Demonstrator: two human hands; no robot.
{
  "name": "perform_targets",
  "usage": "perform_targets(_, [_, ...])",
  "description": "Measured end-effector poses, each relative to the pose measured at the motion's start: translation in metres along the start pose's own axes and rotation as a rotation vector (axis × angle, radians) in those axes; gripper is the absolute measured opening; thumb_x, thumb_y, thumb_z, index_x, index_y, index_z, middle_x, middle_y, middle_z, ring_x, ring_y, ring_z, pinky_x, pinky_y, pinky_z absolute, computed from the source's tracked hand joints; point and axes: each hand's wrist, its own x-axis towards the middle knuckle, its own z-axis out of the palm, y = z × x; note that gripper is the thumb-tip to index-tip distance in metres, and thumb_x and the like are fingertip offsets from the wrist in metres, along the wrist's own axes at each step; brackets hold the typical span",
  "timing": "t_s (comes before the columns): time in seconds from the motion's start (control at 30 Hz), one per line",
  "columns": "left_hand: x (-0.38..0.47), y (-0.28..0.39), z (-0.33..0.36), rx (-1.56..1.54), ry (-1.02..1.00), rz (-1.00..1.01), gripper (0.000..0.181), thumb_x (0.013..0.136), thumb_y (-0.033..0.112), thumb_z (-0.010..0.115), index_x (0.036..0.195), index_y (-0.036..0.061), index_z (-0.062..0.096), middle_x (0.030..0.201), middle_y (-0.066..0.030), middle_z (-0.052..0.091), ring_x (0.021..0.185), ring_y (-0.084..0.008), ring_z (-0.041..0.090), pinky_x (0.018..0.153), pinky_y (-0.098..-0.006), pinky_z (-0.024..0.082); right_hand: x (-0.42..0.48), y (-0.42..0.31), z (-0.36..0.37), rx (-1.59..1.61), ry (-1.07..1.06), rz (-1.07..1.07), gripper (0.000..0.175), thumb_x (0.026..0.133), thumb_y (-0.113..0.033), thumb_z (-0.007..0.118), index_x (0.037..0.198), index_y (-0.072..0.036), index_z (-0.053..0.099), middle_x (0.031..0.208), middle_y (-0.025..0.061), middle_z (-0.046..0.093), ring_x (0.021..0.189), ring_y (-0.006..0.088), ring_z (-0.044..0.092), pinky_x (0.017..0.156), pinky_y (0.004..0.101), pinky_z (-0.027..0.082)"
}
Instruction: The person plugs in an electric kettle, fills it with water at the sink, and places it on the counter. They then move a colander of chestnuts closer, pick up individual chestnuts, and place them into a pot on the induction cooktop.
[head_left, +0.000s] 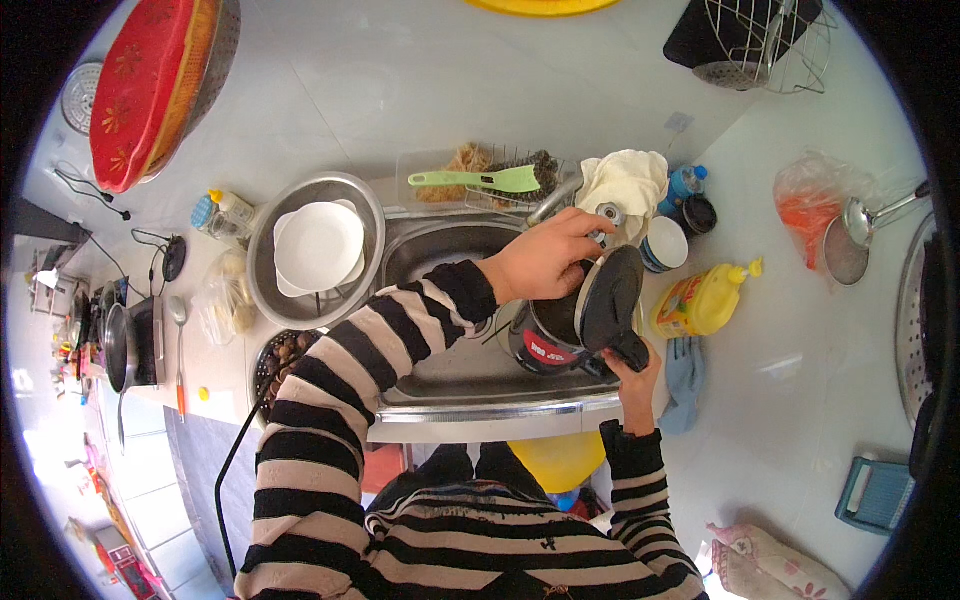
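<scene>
A black electric kettle (546, 337) with a red label is over the right part of the stainless steel sink (450, 375), its black lid (613, 296) raised. My right hand (636, 375) grips the kettle's handle below the lid. Above the kettle's opening, my left hand (546, 255) is bent, with its fingertips at the metal knob (609, 215) beside the faucet (553, 201); whether they grip the knob cannot be told. Some left fingers are hidden near the lid. A cream cloth (622, 176) lies behind the knob.
Left of the sink, a steel basin (262, 262) holds white dishes (319, 247), above a colander (261, 367) of round brown items. A green brush (472, 180) lies behind the sink. Bowls (667, 244), a yellow pump bottle (694, 302) and blue gloves (681, 390) are at the right.
</scene>
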Motion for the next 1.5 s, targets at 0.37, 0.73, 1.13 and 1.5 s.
perform_targets(0.37, [-0.005,-0.005,-0.016,-0.150,-0.036,-0.116,0.045,0.069,-0.019,0.049,0.105,0.0005,0.068,0.137,-0.0127,0.054,0.125,-0.0320,0.052,0.099,-0.0371,0.047,0.020,0.012,-0.016,-0.231,-0.099,-0.030,0.026,0.068,-0.007,0.081,0.086,0.003,0.066,0.082,0.0069,0.068,0.075,0.0124,0.062,0.068,0.0281,0.049])
perform_targets(0.73, [-0.017,0.027,-0.031,-0.147,0.125,-0.163,0.032,0.085,0.006,0.059,0.117,0.0030,0.063,0.135,-0.0183,0.054,0.118,-0.0348,0.057,0.098,-0.0407,0.047,0.009,-0.003,-0.022,-0.528,-0.310,-0.150,0.037,0.063,-0.014,0.082,0.092,0.003,0.065,0.083,0.0112,0.067,0.075,0.0174,0.064,0.071,0.0321,0.052])
perform_targets(1.13, [-0.202,0.270,-0.055,0.512,0.157,-0.507,0.099,0.073,0.058,0.067,0.146,0.0010,0.031,0.156,-0.0179,0.023,0.145,-0.0376,0.018,0.117,-0.0537,0.016,-0.056,-0.072,0.062,-0.495,-0.484,-0.342,0.041,0.058,-0.015,0.078,0.093,0.002,0.065,0.086,0.0073,0.061,0.078,0.0160,0.058,0.071,0.0325,0.048])
perform_targets(1.5, [-0.482,0.510,-0.024,0.607,0.639,-0.829,0.094,0.083,0.064,0.060,0.149,0.0029,0.030,0.156,-0.0204,0.021,0.145,-0.0414,0.016,0.116,-0.0537,0.015,-0.311,-0.086,0.252,-0.149,-0.961,-0.032,0.038,0.055,-0.004,0.077,0.091,0.003,0.066,0.085,0.0043,0.067,0.076,0.0152,0.063,0.073,0.0279,0.050])
